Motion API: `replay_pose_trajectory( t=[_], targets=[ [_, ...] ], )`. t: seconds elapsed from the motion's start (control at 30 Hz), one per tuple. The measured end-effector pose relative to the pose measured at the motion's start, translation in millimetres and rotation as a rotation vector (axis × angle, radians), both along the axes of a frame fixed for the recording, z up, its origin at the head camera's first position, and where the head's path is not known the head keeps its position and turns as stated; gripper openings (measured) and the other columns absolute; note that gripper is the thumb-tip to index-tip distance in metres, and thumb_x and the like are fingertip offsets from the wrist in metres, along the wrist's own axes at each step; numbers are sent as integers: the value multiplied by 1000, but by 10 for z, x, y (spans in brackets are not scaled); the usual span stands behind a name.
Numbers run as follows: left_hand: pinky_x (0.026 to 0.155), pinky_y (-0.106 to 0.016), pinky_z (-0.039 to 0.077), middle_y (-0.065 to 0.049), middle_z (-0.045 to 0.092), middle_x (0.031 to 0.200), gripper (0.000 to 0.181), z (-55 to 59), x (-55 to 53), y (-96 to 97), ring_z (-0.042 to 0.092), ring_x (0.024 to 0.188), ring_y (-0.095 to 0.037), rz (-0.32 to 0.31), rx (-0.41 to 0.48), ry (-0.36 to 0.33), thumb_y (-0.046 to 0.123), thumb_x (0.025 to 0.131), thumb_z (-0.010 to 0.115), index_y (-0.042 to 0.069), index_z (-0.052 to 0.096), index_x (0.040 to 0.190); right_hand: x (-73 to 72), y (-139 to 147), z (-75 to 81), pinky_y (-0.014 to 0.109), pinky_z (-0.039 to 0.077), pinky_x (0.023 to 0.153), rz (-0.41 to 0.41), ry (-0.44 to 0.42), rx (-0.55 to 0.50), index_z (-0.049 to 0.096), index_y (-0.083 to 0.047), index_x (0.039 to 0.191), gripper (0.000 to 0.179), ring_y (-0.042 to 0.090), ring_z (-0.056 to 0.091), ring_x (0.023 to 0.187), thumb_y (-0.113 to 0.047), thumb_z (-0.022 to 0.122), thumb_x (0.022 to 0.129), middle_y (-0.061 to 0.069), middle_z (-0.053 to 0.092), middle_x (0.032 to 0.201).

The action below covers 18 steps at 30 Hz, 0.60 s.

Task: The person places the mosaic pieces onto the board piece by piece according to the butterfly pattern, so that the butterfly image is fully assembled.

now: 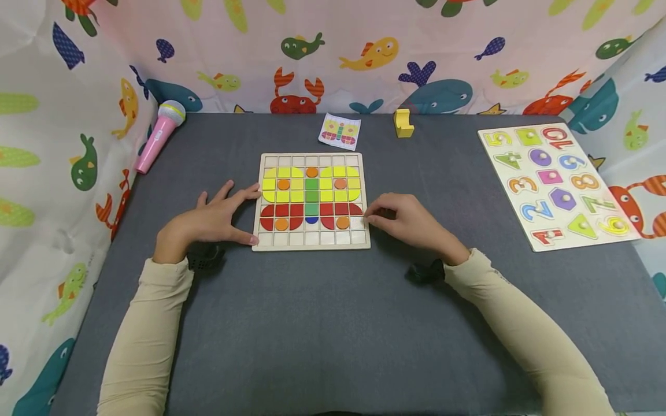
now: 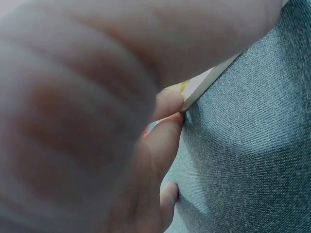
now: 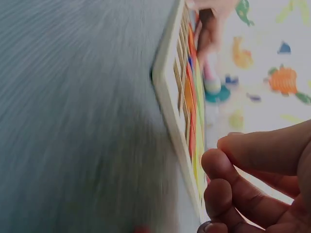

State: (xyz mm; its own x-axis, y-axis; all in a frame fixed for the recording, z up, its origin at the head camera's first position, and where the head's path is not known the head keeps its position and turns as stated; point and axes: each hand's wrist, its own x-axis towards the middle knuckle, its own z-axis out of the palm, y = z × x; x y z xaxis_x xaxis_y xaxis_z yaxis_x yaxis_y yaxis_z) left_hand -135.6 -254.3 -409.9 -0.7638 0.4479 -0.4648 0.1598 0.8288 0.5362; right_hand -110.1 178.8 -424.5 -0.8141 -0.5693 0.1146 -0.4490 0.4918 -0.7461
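Observation:
A wooden grid board (image 1: pixel 312 248) lies on the dark table, holding yellow, red, orange, green and blue tiles in a butterfly-like pattern. White squares fill its bottom row, and one (image 1: pixel 356 222) shows at the right end of the lower red row. My left hand (image 1: pixel 208 219) is spread at the board's left side, fingertips at the edge and thumb at the near-left corner. At the right edge, my right hand (image 1: pixel 400 216) has thumb and fingers curled together. In the right wrist view its fingertips (image 3: pixel 217 162) meet beside the board, with no piece visible between them.
A small printed card (image 1: pixel 340 132) with a similar pattern lies behind the board, beside a yellow block (image 1: pixel 403 123). A pink toy microphone (image 1: pixel 160 137) sits at the back left. On the right lies a number-and-shape puzzle (image 1: pixel 559 185). A fish-print curtain (image 1: pixel 333 58) borders the table.

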Motion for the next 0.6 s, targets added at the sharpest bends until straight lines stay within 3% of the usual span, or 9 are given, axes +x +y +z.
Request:
replay_pose_trajectory(
  t=[0.23,0.4,0.6],
  targets=[
    [115,-76,-18,-18,5,178,123,-39,-3,1,-17,161,-43,3,0,14,68,75,88,28,22,172,133,526,-34,28,48,70,-128,-1,41,79,-6,111,10,19,61,81,-9,76,101,1,73,98],
    [115,-77,-17,-17,4,178,124,-63,-18,-24,-17,161,-42,1,-1,1,69,75,88,28,21,172,217,722,-83,31,47,74,-133,3,103,78,-8,112,17,18,60,86,-11,83,96,1,69,101],
    [114,-78,-18,-23,2,177,125,6,-8,32,-18,160,-46,-2,-5,-14,66,77,88,25,18,172,280,747,-151,40,45,79,-127,49,127,74,-4,106,21,22,55,92,-7,88,90,7,64,103]
  ],
)
